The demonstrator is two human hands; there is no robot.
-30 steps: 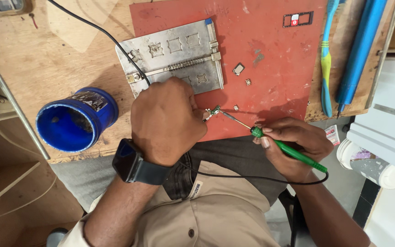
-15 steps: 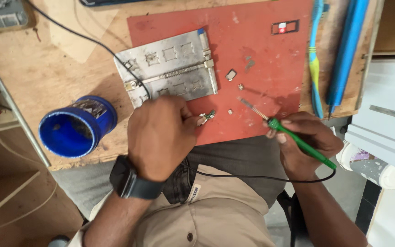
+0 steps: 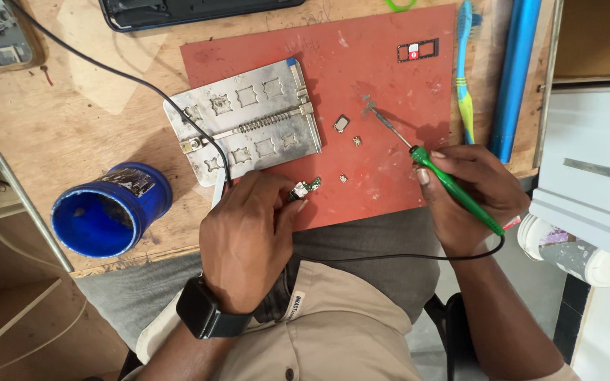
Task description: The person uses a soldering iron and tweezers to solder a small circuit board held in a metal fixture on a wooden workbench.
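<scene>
Pinching a tiny green circuit board [image 3: 306, 189] at its edge, the left hand [image 3: 248, 236] curls its fingers narrow around it, low on the red mat [image 3: 383, 77]. The board looks very light, thin and stiff, and I think it could snap or scratch if squeezed hard, so the bare edges seem the best place to hold. The right hand [image 3: 471, 197] is closed around the green handle of a soldering iron [image 3: 435, 173], its thin metal tip pointing up and away from the hand, over the mat. A black cord [image 3: 390, 257] runs from the handle across the lap. Small chips [image 3: 342, 124] lie loose just past both hands. Farther off sits a metal holder plate [image 3: 248, 120], partly on the mat. The left hand's fingers hide part of the board, and the tiny parts on it are too small to make out.
</scene>
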